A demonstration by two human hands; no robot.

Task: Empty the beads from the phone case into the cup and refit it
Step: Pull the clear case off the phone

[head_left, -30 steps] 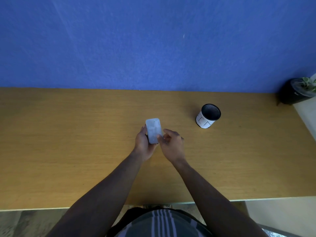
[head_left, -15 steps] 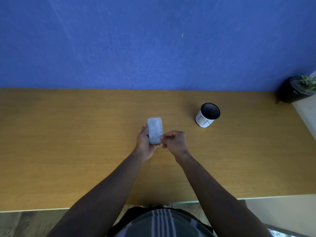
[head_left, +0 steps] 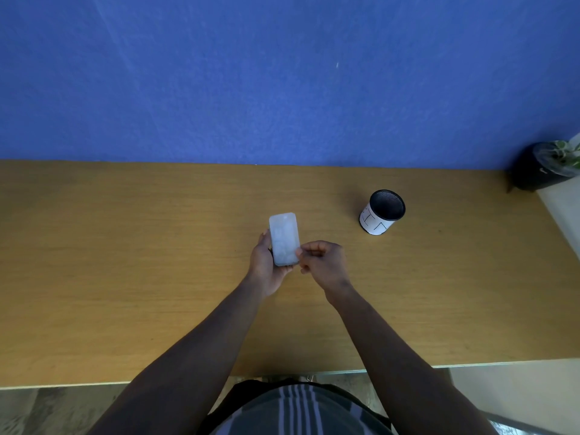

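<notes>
A pale, translucent phone case [head_left: 284,238] is held above the wooden table [head_left: 125,262], its long side pointing away from me. My left hand [head_left: 265,265] cradles it from below and on the left edge. My right hand [head_left: 324,262] has its fingers curled, with thumb and fingertips pinching the case's lower right edge. No beads show through the case from here. The cup [head_left: 381,211], white outside with a dark inside, stands upright on the table to the right and a bit farther back, well apart from both hands.
A blue wall runs behind the table. A dark plant pot [head_left: 541,169] with green leaves sits at the far right corner beside a white ledge [head_left: 565,208]. The table's front edge lies close to my torso.
My right hand has curled its fingers and shifted to pinch the case's lower right edge. The case has turned slightly more upright in my left hand.
</notes>
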